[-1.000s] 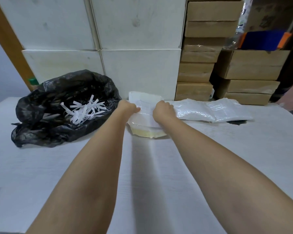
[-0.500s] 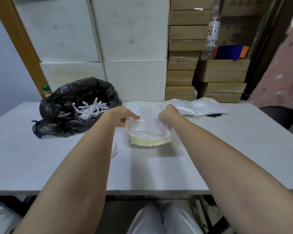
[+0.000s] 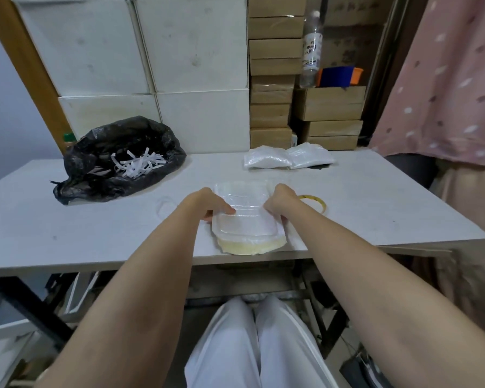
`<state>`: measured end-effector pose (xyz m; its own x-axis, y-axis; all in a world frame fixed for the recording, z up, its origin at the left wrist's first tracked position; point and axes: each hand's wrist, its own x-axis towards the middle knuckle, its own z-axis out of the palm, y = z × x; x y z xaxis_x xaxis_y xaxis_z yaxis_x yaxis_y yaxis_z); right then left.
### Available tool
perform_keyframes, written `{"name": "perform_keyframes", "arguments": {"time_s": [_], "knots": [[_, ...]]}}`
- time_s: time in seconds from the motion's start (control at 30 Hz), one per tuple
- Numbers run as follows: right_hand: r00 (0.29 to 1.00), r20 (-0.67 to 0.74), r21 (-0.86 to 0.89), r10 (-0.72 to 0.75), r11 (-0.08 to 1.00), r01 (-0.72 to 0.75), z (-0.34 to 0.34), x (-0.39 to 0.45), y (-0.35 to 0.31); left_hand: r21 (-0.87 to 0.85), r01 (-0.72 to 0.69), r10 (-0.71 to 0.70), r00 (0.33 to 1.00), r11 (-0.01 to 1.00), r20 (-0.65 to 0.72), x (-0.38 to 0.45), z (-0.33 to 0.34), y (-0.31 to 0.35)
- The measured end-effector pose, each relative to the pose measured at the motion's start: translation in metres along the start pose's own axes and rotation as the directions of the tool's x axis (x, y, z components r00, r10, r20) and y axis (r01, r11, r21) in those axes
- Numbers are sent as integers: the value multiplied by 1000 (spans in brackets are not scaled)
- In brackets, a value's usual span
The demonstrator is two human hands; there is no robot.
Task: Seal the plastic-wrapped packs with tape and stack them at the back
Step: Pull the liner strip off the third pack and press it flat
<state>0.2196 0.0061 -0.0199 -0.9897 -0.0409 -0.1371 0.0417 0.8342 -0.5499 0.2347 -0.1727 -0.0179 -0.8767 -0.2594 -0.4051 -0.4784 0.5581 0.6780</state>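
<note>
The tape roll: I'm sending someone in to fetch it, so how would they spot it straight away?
Start at the white table and find the pack held in both hands near its front edge. Just right of it, partly behind the right hand, a thin ring lies flat: the tape roll. It is the only yellowish hoop there; the bags at the back are white and soft.

Single head-worn wide-angle view, forward and down over the table [image 3: 67, 236], close above both forearms.
</note>
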Motion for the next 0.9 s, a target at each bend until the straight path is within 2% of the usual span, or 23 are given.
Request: {"name": "perform_keyframes", "arguments": {"time_s": [0.17,0.3,0.37,0.43,0.5,0.6,0.67,0.73,0.83,0.9], "knots": [[998,-23,-47,-67,997,66,4,-8,11,197,-56,69,996,979,-61,-13,9,2],[989,-50,-292,-141,949,121,1,-14,13,366,-69,117,987,928,-110,-22,7,0],[975,-77,-361,-208,918,167,0,-14,18,409,-108,161,982,906,-97,-21,6,-4],[937,-96,-396,-336,877,274,-2,-14,27,395,-197,254,962,897,-96,-19,4,-12],[871,-81,-375,-485,824,424,-9,-16,38,388,-370,437,894,844,-101,-24,-2,-23],[795,-27,-285,-605,767,574,-22,-27,63,501,-570,643,765,651,35,-39,-13,-45],[752,31,-217,-659,730,649,-22,-35,81,574,-638,690,704,514,165,-51,-13,-58],[724,112,-208,-680,696,687,-15,-37,95,600,-685,724,647,414,239,-60,-7,-65],[725,144,-175,-674,703,689,-9,-35,96,599,-716,765,593,359,250,-61,2,-69],[736,147,-154,-661,720,677,-7,-35,91,591,-721,761,594,362,260,-52,7,-71]]}}
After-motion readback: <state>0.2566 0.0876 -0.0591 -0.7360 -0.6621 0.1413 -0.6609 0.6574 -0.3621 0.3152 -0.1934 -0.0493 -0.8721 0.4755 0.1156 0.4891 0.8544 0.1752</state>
